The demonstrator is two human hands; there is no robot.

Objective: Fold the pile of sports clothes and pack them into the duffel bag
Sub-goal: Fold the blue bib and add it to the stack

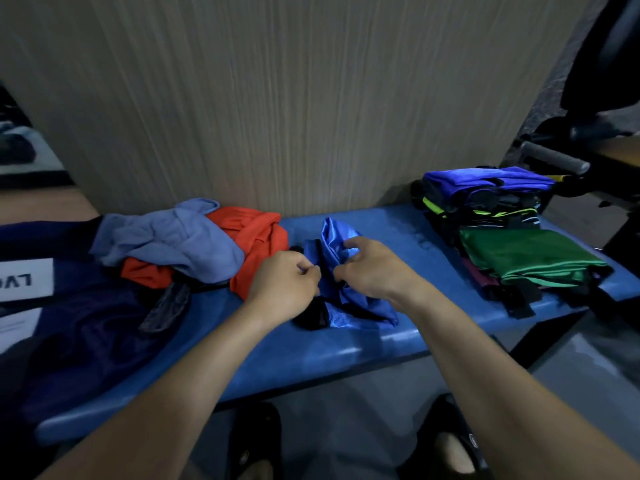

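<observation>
A crumpled shiny blue garment with black trim (349, 299) lies in the middle of the blue bench (311, 355). My left hand (285, 285) pinches its left edge with curled fingers. My right hand (372, 268) grips the cloth's top folds. To the left lies an unfolded pile: a light blue garment (173, 237) over an orange one (256, 244). A dark navy duffel bag (79, 327) with a white label sits at the far left. Folded clothes are stacked at the right, a green piece (526, 254) in front and a royal blue one (485, 180) on top behind.
A wood-grain panel (294, 98) rises right behind the bench. A black strap (166, 306) trails from the pile toward the bag. Dark gym equipment with a grey padded bar (554, 155) stands at the right. My feet in black sandals (256, 441) are below the bench edge.
</observation>
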